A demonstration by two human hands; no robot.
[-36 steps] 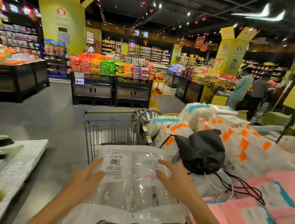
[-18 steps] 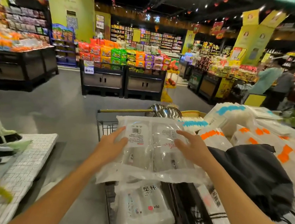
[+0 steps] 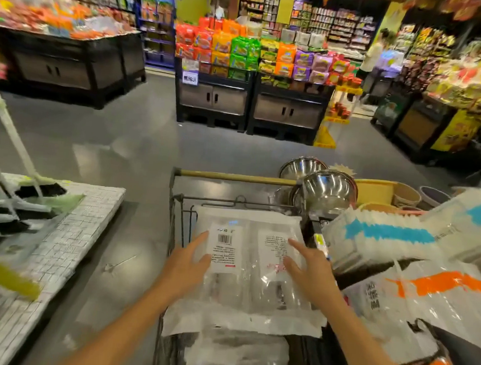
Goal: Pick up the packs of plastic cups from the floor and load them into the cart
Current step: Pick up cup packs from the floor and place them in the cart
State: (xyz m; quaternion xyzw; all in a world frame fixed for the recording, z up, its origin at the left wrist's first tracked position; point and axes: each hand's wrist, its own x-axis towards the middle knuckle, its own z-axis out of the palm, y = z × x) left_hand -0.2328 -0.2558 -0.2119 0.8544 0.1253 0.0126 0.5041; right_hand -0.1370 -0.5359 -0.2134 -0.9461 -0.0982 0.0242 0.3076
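Observation:
A clear pack of plastic cups [image 3: 251, 272] with white barcode labels lies flat in the wire cart [image 3: 176, 223], on top of another clear pack [image 3: 236, 360] lower in the basket. My left hand [image 3: 186, 267] rests on the upper pack's left side, fingers straight over the barcode label. At the pack's right side my right hand [image 3: 309, 274] lies on it with straight fingers too. The cart's brass-coloured bar [image 3: 234, 177] runs across its far end.
Steel bowls [image 3: 328, 189] and white packs striped blue [image 3: 387, 234] and orange [image 3: 441, 290] crowd the cart's right side, with a black bag [image 3: 472, 364]. A white gridded platform [image 3: 65, 240] with mops stands left. Display stands [image 3: 214, 99] and a yellow floor sign [image 3: 326, 137] are ahead.
Both hands have carried the pack forward and down into the cart, onto the pack below. My fingers have moved from its sides onto its top.

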